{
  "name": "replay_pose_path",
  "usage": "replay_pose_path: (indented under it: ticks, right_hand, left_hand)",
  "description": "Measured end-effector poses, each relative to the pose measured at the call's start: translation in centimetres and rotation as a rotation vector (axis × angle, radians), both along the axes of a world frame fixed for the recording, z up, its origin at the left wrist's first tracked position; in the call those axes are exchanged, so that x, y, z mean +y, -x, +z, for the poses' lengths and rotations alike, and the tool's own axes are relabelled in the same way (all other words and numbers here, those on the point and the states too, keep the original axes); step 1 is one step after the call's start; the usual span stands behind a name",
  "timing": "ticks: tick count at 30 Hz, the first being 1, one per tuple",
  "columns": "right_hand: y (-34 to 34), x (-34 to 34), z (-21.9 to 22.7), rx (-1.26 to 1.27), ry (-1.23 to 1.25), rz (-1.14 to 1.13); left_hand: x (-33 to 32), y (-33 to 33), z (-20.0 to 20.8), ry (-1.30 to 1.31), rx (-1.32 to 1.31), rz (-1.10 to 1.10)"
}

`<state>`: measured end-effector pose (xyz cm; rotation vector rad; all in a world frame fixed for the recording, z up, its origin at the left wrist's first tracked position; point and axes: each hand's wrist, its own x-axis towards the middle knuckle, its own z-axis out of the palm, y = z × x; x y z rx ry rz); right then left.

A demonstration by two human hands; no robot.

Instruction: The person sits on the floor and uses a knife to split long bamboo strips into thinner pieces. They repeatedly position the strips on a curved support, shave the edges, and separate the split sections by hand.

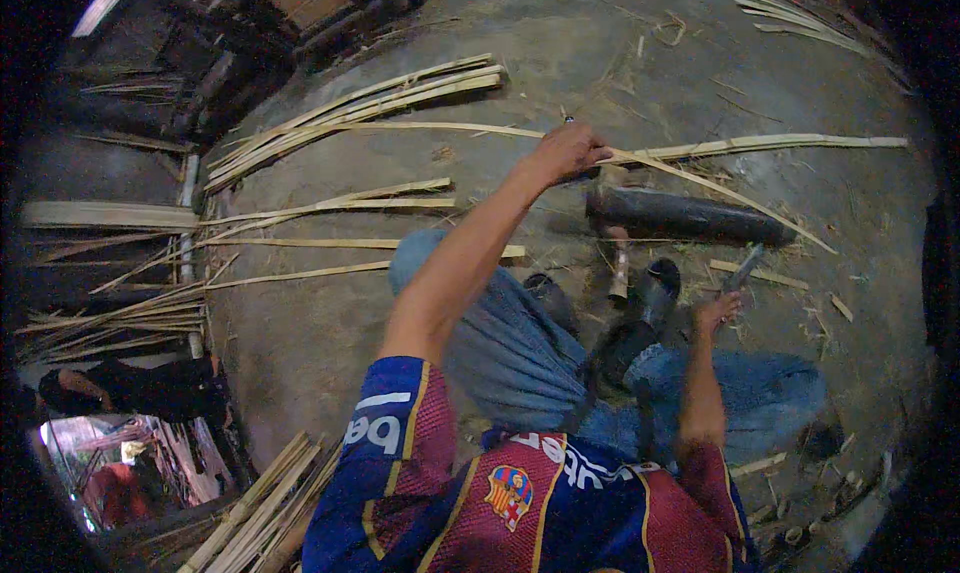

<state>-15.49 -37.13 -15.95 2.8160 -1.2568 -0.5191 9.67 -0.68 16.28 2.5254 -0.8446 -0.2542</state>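
Observation:
My left hand (pixel 573 151) reaches forward with its fingers closed on a long, thin bamboo strip (pixel 730 188). The strip extends leftward past the hand, and its right end slopes down across a dark cylindrical log (pixel 690 216). To the right, my right hand (pixel 718 311) is closed round a knife (pixel 742 268), its greyish blade pointing up and away, close to the log's right end. The blade looks apart from the strip. A short round piece of wood (pixel 619 265) lies in front of the log, near my feet.
Bamboo strips (pixel 430 90) lie in bundles at the far left, with more strips (pixel 350 242) beside my left knee. Another bundle (pixel 265 503) is at lower left. Split strips (pixel 800 23) are at the far right. Shavings litter the floor. A person in red (pixel 118 495) shows through an opening.

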Motion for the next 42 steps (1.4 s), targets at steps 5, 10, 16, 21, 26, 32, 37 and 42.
replay_pose_path:
  ticks: [5,10,16,21,26,32,37,42]
  right_hand:
    - [-2.8,5.3,12.0,-0.307,-0.356,-0.106]
    - [-7.4,12.7,22.5,-1.190,-1.567,-0.533]
    - [-9.5,5.0,24.9,-1.321,-1.385,-0.547]
    - [-9.6,-7.2,24.5,-1.299,-1.256,-0.505]
    - [-9.2,-7.5,24.7,-1.337,-1.324,-0.600]
    - [-2.4,1.1,8.7,-0.599,-0.298,-0.204]
    - [-0.7,4.0,8.8,-0.498,-0.235,-0.210]
    - [-0.7,-3.6,-0.4,-1.065,-0.456,-0.888]
  left_hand:
    - [-2.1,3.1,-3.6,0.276,0.096,-0.042]
    - [-8.5,4.9,-5.3,0.169,0.338,-0.198]
    - [-3.7,2.7,-3.4,0.186,0.561,-0.065]
    - [3.1,2.5,-1.5,-0.058,0.771,-0.299]
    - [3.0,4.3,-2.8,0.047,0.960,0.023]
    - [3.6,4.1,-13.7,0.047,0.608,-0.013]
    - [3.9,6.2,-13.2,0.103,0.787,0.135]
    - [0.0,5.1,-13.3,0.177,0.861,0.027]
